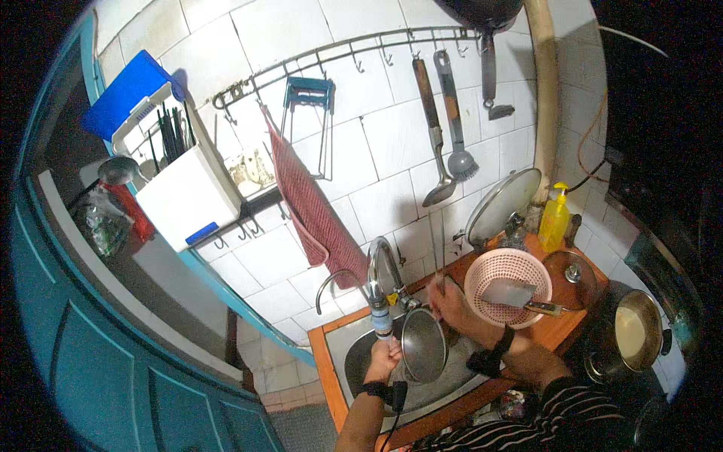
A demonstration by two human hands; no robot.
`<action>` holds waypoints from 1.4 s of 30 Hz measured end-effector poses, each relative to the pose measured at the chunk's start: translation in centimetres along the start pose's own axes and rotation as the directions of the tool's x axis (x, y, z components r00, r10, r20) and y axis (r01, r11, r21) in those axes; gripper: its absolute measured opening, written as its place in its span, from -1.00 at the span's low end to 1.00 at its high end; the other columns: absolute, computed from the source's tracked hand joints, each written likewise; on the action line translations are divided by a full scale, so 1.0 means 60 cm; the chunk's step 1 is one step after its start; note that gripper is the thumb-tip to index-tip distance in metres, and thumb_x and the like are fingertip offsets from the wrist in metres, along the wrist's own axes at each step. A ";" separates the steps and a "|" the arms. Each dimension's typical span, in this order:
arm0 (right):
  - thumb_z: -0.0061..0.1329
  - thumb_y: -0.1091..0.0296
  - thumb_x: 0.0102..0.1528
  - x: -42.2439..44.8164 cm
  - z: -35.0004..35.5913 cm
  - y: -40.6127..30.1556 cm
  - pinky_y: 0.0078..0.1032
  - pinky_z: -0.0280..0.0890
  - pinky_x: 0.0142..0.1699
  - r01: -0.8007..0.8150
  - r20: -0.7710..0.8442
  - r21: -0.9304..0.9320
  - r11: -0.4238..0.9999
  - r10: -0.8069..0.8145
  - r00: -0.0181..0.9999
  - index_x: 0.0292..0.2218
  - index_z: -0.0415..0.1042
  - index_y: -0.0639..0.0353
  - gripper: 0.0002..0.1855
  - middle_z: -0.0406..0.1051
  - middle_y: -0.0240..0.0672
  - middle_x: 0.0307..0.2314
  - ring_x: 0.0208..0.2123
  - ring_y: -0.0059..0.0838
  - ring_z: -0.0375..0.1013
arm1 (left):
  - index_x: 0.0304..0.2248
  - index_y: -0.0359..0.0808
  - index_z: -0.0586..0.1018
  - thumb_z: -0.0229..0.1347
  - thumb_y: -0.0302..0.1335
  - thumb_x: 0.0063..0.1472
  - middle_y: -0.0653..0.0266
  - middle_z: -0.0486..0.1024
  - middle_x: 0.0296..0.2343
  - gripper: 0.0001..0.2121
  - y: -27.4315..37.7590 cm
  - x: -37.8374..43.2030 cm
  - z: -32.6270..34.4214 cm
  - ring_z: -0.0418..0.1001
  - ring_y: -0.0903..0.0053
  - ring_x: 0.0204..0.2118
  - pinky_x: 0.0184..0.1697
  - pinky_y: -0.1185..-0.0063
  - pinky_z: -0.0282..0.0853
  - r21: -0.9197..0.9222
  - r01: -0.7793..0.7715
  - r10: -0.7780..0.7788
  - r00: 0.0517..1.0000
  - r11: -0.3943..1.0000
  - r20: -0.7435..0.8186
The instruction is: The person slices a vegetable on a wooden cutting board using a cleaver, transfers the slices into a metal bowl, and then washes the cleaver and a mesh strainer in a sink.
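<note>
Over the sink (446, 378), my left hand (386, 355) is closed at the rim or handle of a round metal strainer or pan (423, 346), tilted on its side below the faucet's filter nozzle (382, 323). The chrome faucet (379, 265) arches above it. My right hand (447, 302) is raised at the sink's back right, closed around the lower end of long thin metal tongs or chopsticks (438, 248) that point upward. The fingers are partly blurred. Right of this hand a pink plastic colander (477, 271) holds a cleaver (508, 292).
A yellow pump bottle (553, 225), a glass lid (502, 206) and another lid (582, 282) stand or lie on the wooden counter (587, 263). A pot (638, 333) is at the right. A red towel (316, 214), a ladle-like turner (438, 164) and a brush (460, 135) hang on the wall.
</note>
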State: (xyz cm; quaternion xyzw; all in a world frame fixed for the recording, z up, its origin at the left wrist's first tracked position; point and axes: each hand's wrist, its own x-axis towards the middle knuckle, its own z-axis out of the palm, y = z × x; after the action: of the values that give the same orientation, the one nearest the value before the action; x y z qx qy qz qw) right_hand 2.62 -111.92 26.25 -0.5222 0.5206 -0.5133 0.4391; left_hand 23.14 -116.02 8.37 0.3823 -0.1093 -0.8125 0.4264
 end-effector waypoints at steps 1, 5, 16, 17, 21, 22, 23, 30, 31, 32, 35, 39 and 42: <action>-0.27 0.18 0.05 0.021 -0.013 -0.035 -0.45 0.14 -0.51 0.166 -0.047 -0.252 0.953 -0.184 0.982 -0.44 0.20 0.26 -0.72 0.22 -0.22 -0.68 -0.63 -0.41 0.23 | -0.52 -0.35 0.33 -0.21 -0.50 0.09 0.43 0.18 -0.78 -0.87 0.006 -0.002 0.002 0.08 0.65 -0.79 -0.75 0.65 -0.02 -0.011 0.031 -0.032 0.999 0.999 -0.012; -0.25 0.22 0.03 0.137 -0.044 -0.193 -0.31 0.14 -0.46 0.420 -0.212 -0.389 0.820 -0.523 0.825 -0.42 0.11 0.30 -0.72 0.22 -0.05 -0.61 -0.55 -0.15 0.27 | -0.53 -0.33 0.31 -0.17 -0.53 0.08 0.44 0.14 -0.78 -0.92 0.014 -0.027 0.016 0.02 0.68 -0.79 -0.76 0.66 -0.10 0.151 -0.073 0.066 0.996 0.986 0.053; -0.33 0.48 -0.04 0.331 -0.020 -0.357 -0.18 0.19 -0.22 0.182 -0.326 -0.742 0.646 -0.583 0.744 -0.32 0.08 0.35 -0.80 0.22 0.14 -0.36 -0.30 0.10 0.26 | -0.49 -0.34 0.38 -0.21 -0.47 0.10 0.36 0.26 -0.73 -0.84 0.000 -0.068 0.009 0.13 0.67 -0.76 -0.74 0.72 0.07 0.145 -0.047 0.063 0.992 0.988 -0.108; -0.33 0.47 -0.04 0.333 -0.021 -0.350 -0.18 0.18 -0.20 0.154 -0.337 -0.709 0.688 -0.524 0.782 -0.32 0.08 0.36 -0.79 0.23 0.15 -0.36 -0.28 0.09 0.26 | -0.50 -0.34 0.39 -0.21 -0.45 0.10 0.36 0.28 -0.72 -0.82 0.002 -0.069 0.009 0.15 0.67 -0.76 -0.74 0.73 0.08 0.049 0.017 -0.010 0.990 0.999 -0.143; -0.24 0.33 -0.02 0.301 -0.024 -0.288 -0.19 0.19 -0.25 0.286 -0.180 -0.748 0.599 -0.597 0.782 -0.32 0.11 0.33 -0.73 0.28 0.02 -0.40 -0.32 0.01 0.29 | -0.51 -0.33 0.36 -0.15 -0.40 0.08 0.39 0.29 -0.67 -0.84 -0.003 -0.079 0.014 0.23 0.70 -0.66 -0.68 0.73 0.12 0.172 -0.056 0.049 0.998 0.983 0.047; -0.23 0.39 -0.12 0.275 -0.031 -0.260 -0.24 0.12 -0.19 0.437 -0.112 -0.745 0.504 -0.740 0.663 -0.27 0.11 0.38 -0.65 0.22 0.05 -0.37 -0.29 0.00 0.21 | -0.44 -0.34 0.35 -0.17 -0.38 0.10 0.33 0.36 -0.59 -0.82 -0.005 -0.082 0.017 0.28 0.64 -0.62 -0.62 0.71 0.19 0.099 -0.138 0.127 0.986 0.986 0.105; -0.22 0.44 -0.23 0.243 -0.038 -0.218 -0.28 0.05 -0.13 0.531 -0.084 -0.729 0.431 -0.828 0.555 -0.23 0.11 0.42 -0.54 0.16 0.09 -0.34 -0.25 0.00 0.13 | -0.38 -0.33 0.34 -0.17 -0.38 0.11 0.25 0.41 -0.49 -0.82 -0.005 -0.084 0.019 0.34 0.56 -0.56 -0.56 0.64 0.26 0.114 -0.120 0.115 0.992 0.986 0.043; -0.13 0.33 -0.15 0.044 0.018 0.188 -0.31 0.19 -0.31 0.138 0.403 -0.668 0.731 0.200 0.893 -0.23 0.17 0.29 -0.60 0.30 -0.02 -0.49 -0.40 -0.18 0.32 | -0.40 -0.28 0.36 -0.11 -0.38 0.07 0.25 0.42 -0.46 -0.84 0.005 -0.074 0.003 0.39 0.49 -0.48 -0.43 0.54 0.32 0.078 -0.176 0.179 0.983 0.981 -0.036; -0.12 0.36 -0.18 0.034 0.013 0.247 -0.28 0.20 -0.28 0.224 0.506 -0.748 0.625 0.319 0.801 -0.20 0.13 0.28 -0.54 0.27 0.01 -0.37 -0.34 -0.10 0.32 | -0.41 -0.27 0.37 -0.10 -0.37 0.06 0.26 0.42 -0.46 -0.84 0.002 -0.073 -0.004 0.38 0.48 -0.47 -0.42 0.53 0.31 0.095 -0.125 0.131 0.989 0.988 -0.068; -0.13 0.39 -0.19 0.028 0.010 0.304 -0.26 0.21 -0.25 0.137 0.393 -0.802 0.582 0.341 0.854 -0.17 0.10 0.29 -0.51 0.23 0.03 -0.31 -0.32 -0.05 0.31 | -0.41 -0.26 0.37 -0.09 -0.36 0.05 0.27 0.42 -0.46 -0.84 -0.004 -0.075 -0.013 0.37 0.48 -0.46 -0.40 0.52 0.30 0.118 -0.085 0.097 0.990 0.989 -0.106; -0.12 0.42 -0.20 0.034 -0.005 0.451 -0.21 0.22 -0.21 0.099 0.177 -0.931 0.352 0.197 0.964 -0.12 0.03 0.33 -0.43 0.10 0.06 -0.16 -0.28 0.06 0.28 | -0.39 -0.25 0.37 -0.03 -0.35 0.01 0.27 0.39 -0.45 -0.82 -0.027 -0.091 -0.039 0.34 0.46 -0.42 -0.38 0.51 0.27 0.123 -0.066 0.085 0.984 0.990 -0.157; -0.12 0.45 -0.20 0.059 -0.017 0.549 -0.32 0.26 -0.38 0.099 0.206 -0.901 0.422 0.217 0.954 -0.22 0.16 0.31 -0.57 0.24 -0.01 -0.30 -0.36 -0.16 0.34 | -0.32 -0.30 0.31 0.01 -0.37 0.00 0.20 0.34 -0.37 -0.74 -0.045 -0.121 -0.054 0.33 0.39 -0.36 -0.41 0.50 0.29 0.205 -0.002 0.050 0.972 0.979 -0.230; -0.14 0.46 -0.21 0.068 -0.005 0.527 -0.51 0.20 -0.51 -0.057 0.468 -0.717 0.695 0.540 0.699 -0.39 0.27 0.25 -0.76 0.30 -0.22 -0.53 -0.52 -0.43 0.32 | -0.09 -0.30 0.20 0.02 -0.26 0.01 0.10 0.25 -0.19 -0.50 -0.047 -0.130 -0.046 0.27 0.27 -0.20 -0.32 0.45 0.31 0.320 0.075 0.018 0.961 0.944 -0.277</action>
State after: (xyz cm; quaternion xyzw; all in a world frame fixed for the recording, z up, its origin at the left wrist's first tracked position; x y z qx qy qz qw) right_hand -0.88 -118.23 -4.78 -0.6853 0.5628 0.0012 0.4622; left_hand 26.08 -107.83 9.21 0.5588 -0.1766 -0.7278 0.3560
